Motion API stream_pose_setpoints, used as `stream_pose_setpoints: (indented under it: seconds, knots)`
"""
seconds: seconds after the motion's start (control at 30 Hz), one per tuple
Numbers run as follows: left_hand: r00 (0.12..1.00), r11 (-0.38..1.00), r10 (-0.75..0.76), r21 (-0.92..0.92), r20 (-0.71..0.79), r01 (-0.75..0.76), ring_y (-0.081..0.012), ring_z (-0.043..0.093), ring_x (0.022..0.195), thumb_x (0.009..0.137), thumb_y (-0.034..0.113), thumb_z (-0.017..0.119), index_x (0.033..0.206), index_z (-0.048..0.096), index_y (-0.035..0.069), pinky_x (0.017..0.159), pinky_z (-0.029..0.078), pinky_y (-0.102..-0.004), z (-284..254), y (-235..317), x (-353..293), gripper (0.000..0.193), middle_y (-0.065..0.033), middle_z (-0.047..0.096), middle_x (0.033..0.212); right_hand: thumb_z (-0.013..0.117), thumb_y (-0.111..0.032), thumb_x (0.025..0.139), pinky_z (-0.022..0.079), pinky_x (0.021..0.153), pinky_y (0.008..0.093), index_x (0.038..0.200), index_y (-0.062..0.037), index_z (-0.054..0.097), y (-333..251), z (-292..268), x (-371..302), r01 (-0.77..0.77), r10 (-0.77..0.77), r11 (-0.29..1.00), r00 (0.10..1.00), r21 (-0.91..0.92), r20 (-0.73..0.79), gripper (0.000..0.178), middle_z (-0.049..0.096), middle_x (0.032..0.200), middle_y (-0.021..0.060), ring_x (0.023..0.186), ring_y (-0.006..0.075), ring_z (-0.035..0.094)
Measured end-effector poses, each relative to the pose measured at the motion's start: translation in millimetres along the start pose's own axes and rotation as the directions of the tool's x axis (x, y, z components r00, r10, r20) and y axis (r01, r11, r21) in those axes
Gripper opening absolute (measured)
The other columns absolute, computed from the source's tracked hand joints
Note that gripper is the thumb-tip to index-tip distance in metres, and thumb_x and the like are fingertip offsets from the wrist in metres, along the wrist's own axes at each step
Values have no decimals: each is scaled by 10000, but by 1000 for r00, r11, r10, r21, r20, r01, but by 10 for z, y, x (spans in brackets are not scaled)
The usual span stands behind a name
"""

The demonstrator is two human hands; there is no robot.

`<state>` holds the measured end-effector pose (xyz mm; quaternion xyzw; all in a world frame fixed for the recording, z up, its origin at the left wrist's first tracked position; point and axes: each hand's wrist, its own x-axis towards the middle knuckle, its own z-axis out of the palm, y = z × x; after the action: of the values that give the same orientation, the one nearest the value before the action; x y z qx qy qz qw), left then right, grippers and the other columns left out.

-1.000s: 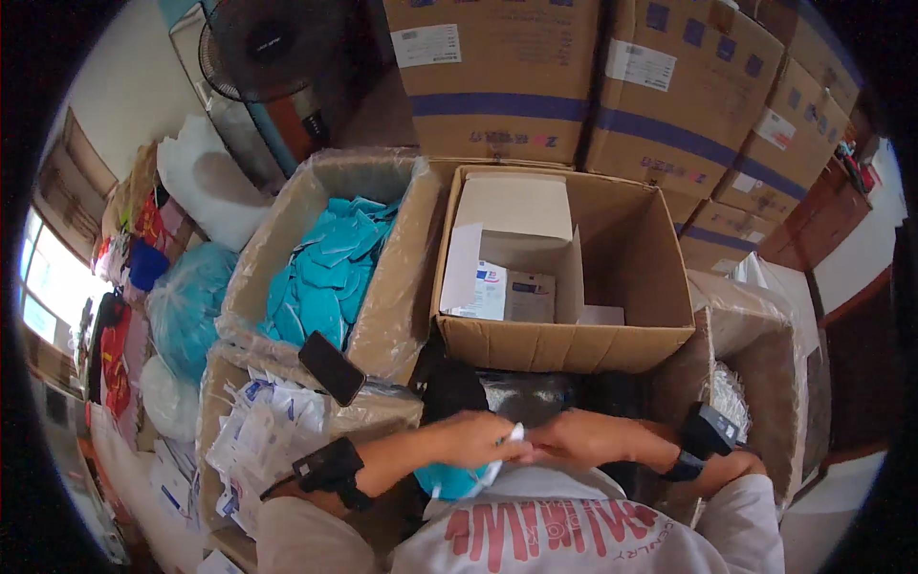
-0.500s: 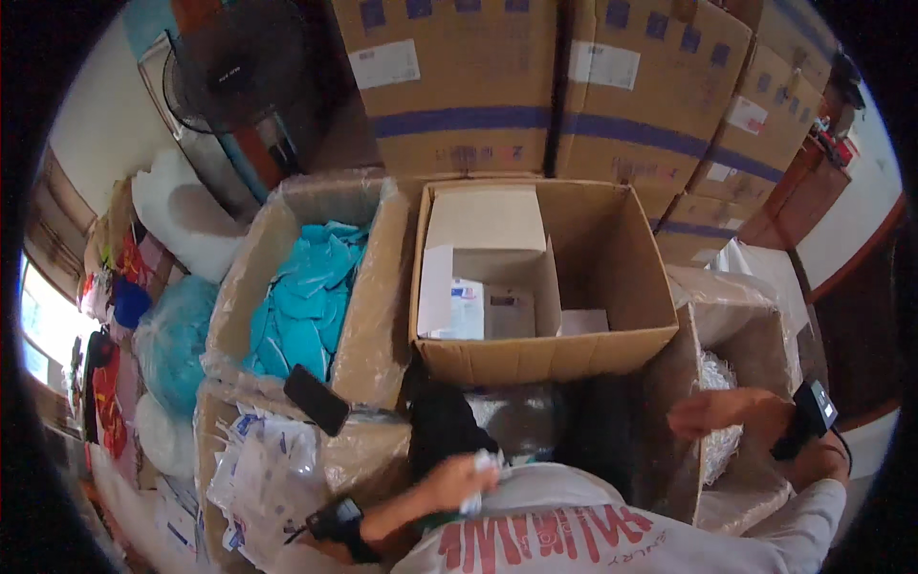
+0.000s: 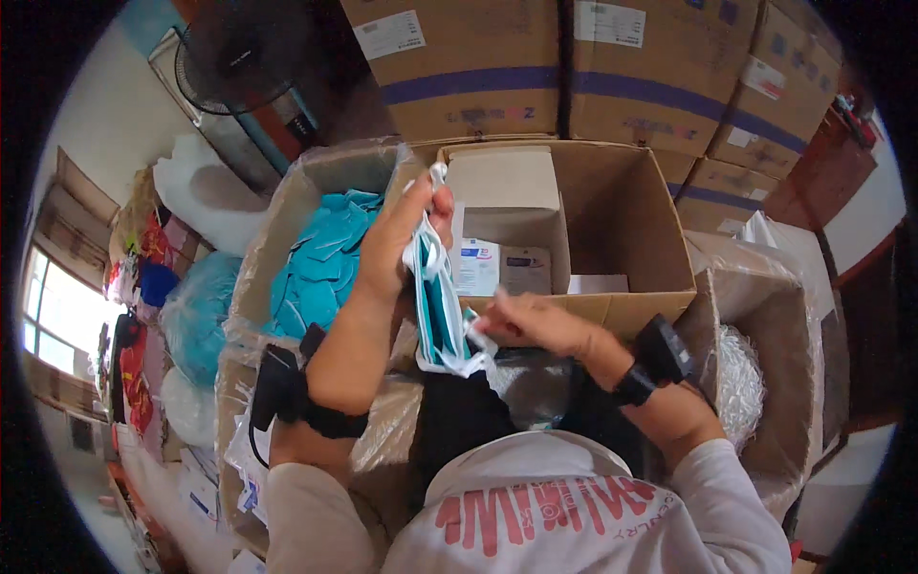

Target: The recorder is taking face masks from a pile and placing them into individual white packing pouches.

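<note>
My left hand (image 3: 406, 234) is raised in front of the middle carton, its fingers closed round the upper end of what look like folded face masks (image 3: 438, 306). They are teal inside with white edges, and hang lengthwise with white loops at the top. My right hand (image 3: 545, 325) is at their lower right side, slightly blurred, its fingertips pinched at a white and teal edge. Behind the hands stands the open carton (image 3: 622, 311), holding a white inner box (image 3: 502, 182) with printed white packets (image 3: 478, 268) in it.
A plastic-lined box of teal pieces (image 3: 320, 258) stands left. A box of white strands (image 3: 736, 383) is at right. Printed plastic bags (image 3: 251, 488) fill a box by my left elbow. Stacked cartons (image 3: 469, 105) and a fan (image 3: 234, 62) are at the back.
My left hand has risen from my lap to the carton's front, with the masks now spread into view. My right hand has come from the strand box to meet them.
</note>
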<state>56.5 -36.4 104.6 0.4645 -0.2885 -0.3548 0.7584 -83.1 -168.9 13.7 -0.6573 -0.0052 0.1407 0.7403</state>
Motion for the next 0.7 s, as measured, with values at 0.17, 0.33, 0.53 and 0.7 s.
stream_pose_setpoints:
  seconds: [0.17,0.33,0.53,0.7]
  knots:
    - [992,998,56,-34,-110,-60,-44,410,433,869,344,506,819,521,82,385,295,-183,-35,176,69,267,50,439,570,211,-523,917,258,505,205,836,-86,528,303,365,46,-94,-34,898,959,429,281,547,330,636,-50,557,81,287]
    - [956,996,86,10,-280,-86,-45,345,483,902,271,461,857,506,73,434,271,-191,-229,247,56,208,48,407,603,296,-448,932,268,519,195,880,-83,544,245,428,-185,-117,-67,879,930,462,362,444,368,697,-55,591,58,309]
    - [874,964,250,189,-417,-186,-49,390,508,886,295,490,836,516,83,442,300,-193,-349,263,61,220,39,444,616,425,-363,920,301,539,173,895,-90,564,189,431,-290,-7,-61,971,960,240,274,307,407,701,-79,624,26,349]
    - [860,464,418,882,-294,76,-115,509,590,846,318,548,759,630,38,561,409,-269,-576,391,-197,304,-33,556,634,427,-333,923,331,597,187,804,-109,534,325,136,-359,-63,42,988,988,140,148,275,421,749,-51,684,41,374]
